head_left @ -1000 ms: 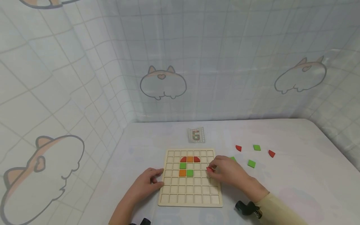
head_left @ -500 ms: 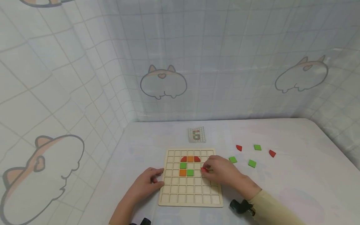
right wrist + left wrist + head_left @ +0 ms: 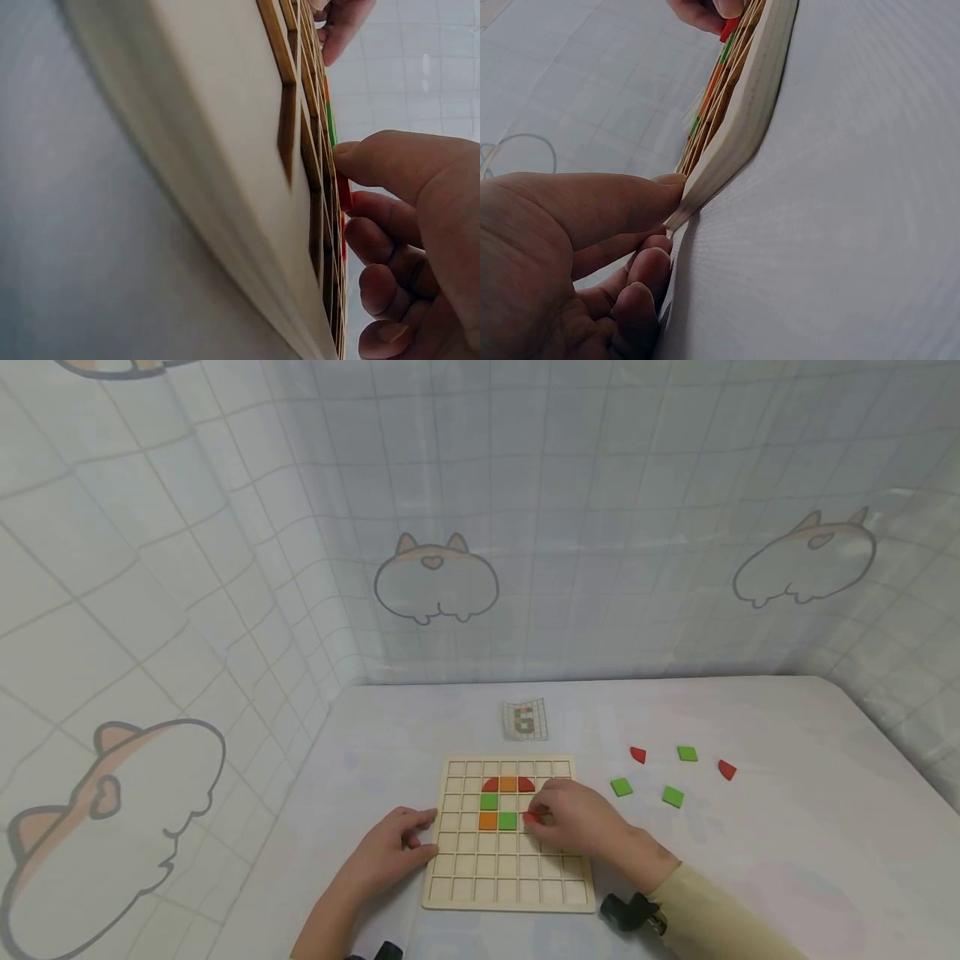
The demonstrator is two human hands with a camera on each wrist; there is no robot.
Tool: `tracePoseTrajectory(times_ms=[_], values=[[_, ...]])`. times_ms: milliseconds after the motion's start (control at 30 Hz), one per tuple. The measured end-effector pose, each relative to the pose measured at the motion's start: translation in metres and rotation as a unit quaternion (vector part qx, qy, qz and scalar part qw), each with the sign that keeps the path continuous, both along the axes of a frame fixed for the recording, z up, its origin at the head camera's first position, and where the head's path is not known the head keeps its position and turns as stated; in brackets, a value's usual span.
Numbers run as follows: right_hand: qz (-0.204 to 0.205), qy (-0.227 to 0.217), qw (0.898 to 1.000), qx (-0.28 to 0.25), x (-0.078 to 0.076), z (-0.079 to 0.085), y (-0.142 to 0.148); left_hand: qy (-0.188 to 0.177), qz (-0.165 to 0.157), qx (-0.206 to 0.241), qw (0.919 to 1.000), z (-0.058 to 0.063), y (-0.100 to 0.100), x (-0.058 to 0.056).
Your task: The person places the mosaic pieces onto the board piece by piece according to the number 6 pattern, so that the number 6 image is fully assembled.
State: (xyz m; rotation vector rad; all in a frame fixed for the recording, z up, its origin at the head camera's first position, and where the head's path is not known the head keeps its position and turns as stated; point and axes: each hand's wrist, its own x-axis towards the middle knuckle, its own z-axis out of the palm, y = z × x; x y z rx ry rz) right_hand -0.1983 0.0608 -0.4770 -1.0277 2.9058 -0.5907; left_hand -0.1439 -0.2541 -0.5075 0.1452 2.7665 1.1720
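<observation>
Red pc pinched btw R hand's thumb & fingertips, almost closed, at board, just R of lower green sq; can't tell if seated. L hand loosely spread, tips touching board's L edge.

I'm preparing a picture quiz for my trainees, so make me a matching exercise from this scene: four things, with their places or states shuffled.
Things
1. Left hand
2. Right hand
3. Printed sheet
4. Loose green tiles

Places or states
A. Lying beyond the far edge of the board
B. On the table, to the right of the board
C. Touching the left edge of the board
D. Pinching a red piece

Pairs: 1-C, 2-D, 3-A, 4-B
</observation>
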Motion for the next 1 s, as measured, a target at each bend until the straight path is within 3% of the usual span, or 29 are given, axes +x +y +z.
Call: tracePoseTrajectory(times_ms=[667,1000], values=[[0.004,-0.013,1.0,-0.004,-0.0023,-0.0029,-0.0074,0.007,-0.003,-0.007,0.9999,0.0043,0.0002,-0.0007],[0.013,-0.029,0.999,-0.002,0.0016,-0.0012,-0.0023,-0.004,-0.005,-0.003,1.0,-0.0002,0.0,-0.0006]])
